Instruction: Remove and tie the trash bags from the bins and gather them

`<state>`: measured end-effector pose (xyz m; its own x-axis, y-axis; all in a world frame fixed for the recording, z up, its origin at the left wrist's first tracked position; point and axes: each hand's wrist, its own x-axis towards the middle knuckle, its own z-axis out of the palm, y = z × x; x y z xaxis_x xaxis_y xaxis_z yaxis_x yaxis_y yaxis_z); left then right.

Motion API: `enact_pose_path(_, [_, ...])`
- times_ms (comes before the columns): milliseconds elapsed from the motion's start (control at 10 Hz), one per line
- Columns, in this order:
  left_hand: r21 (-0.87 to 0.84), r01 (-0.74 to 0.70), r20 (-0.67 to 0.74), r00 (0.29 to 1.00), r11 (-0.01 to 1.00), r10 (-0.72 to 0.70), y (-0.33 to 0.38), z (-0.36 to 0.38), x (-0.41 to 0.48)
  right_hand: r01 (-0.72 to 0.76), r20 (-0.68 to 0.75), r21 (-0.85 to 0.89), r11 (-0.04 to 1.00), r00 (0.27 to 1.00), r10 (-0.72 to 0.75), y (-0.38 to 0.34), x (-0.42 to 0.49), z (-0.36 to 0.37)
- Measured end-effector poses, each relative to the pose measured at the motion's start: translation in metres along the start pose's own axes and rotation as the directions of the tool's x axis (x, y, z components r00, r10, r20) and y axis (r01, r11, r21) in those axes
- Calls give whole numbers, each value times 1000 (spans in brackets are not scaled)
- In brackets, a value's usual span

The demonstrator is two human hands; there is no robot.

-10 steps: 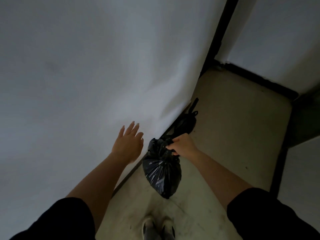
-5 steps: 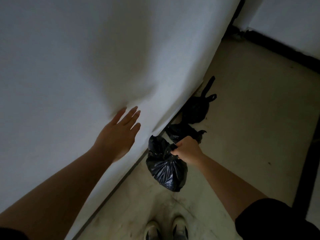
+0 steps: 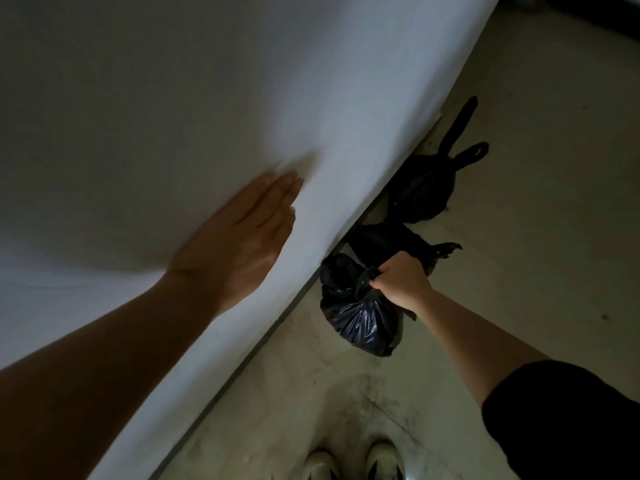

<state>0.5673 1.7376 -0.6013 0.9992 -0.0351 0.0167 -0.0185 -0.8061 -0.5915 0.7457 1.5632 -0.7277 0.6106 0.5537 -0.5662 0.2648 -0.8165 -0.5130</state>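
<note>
My right hand (image 3: pixel 401 280) is shut on the knotted top of a shiny black trash bag (image 3: pixel 356 315), which hangs low by the foot of the white wall. Just beyond it a second tied black bag (image 3: pixel 384 242) lies on the floor, partly hidden by my fist. Farther along the wall rests a third tied black bag (image 3: pixel 422 190), its two handle loops sticking up. My left hand (image 3: pixel 239 242) is flat, fingers together and empty, held against or just off the wall; motion blur hides contact.
A white wall (image 3: pixel 173 98) fills the left and centre, with a dark skirting strip at its foot. The pale stained floor (image 3: pixel 536 220) stretches to the right. My two light shoes (image 3: pixel 349 464) show at the bottom edge.
The view has dipped and closed in on the wall's foot. My right hand has carried its bag lower and nearer the two bags on the floor. My left hand has slid up along the wall.
</note>
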Motion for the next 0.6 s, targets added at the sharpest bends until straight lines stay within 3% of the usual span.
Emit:
enact_pose_path(300, [-20, -11, -14, 1000, 1000, 11, 2, 7, 7, -29, 20, -91, 995, 999, 31, 24, 9, 41])
enact_pose_path(600, [-149, 50, -37, 998, 988, -56, 1, 2, 5, 16, 80, -161, 987, 997, -4, 3, -4, 22])
